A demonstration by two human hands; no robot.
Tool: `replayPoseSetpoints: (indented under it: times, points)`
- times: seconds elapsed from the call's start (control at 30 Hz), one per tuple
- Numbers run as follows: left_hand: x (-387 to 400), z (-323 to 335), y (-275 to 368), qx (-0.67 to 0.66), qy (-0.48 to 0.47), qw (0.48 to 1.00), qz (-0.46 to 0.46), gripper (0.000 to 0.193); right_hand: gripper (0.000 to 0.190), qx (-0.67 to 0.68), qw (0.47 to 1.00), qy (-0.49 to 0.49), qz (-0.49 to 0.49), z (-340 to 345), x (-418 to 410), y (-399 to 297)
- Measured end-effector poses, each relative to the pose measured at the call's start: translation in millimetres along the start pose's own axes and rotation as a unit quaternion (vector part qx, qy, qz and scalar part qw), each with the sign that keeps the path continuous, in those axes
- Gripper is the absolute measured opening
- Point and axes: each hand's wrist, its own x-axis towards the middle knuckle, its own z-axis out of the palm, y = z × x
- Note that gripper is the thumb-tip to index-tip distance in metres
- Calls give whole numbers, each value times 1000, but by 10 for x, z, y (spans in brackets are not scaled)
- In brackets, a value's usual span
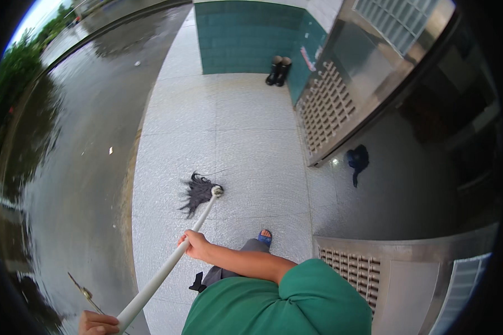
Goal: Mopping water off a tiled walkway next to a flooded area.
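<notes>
A mop with a thick white pole [157,276] crosses in front of me from lower left towards the middle. Both of my hands are on it. My right hand [195,245] grips the pole partway down, with that arm stretched across my body. Near the bottom left edge, my left hand [98,323] holds the upper part of the pole and is partly cut off by the frame. The mop's dark strands [198,193] lie fanned out on the pale tiled floor [255,167], to the left of the pole's end.
Wet pavement [88,167] borders the tiles on the left. Black boots [278,71] stand by the green tiled wall [251,37]. An open metal door [339,92] and another metal door panel [385,276] flank a dark doorway, where a dark bundle [357,163] lies. My blue sandal [265,238] shows below.
</notes>
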Motion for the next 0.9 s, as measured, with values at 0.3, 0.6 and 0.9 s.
replayPoseSetpoints:
  times: [0.3,0.6,0.9]
  points:
    - [-14,1020,-837,-387,57,881,-266,21,12,89,969,122,-194,-645,-97,-1466]
    - [241,2974,-931,-382,-193,856,-291,22,13,-5,946,181,-269,-1116,-261,-3885]
    - [696,4067,-945,-328,-249,882,-228,26,17,-78,958,116,-249,-928,-298,-5242]
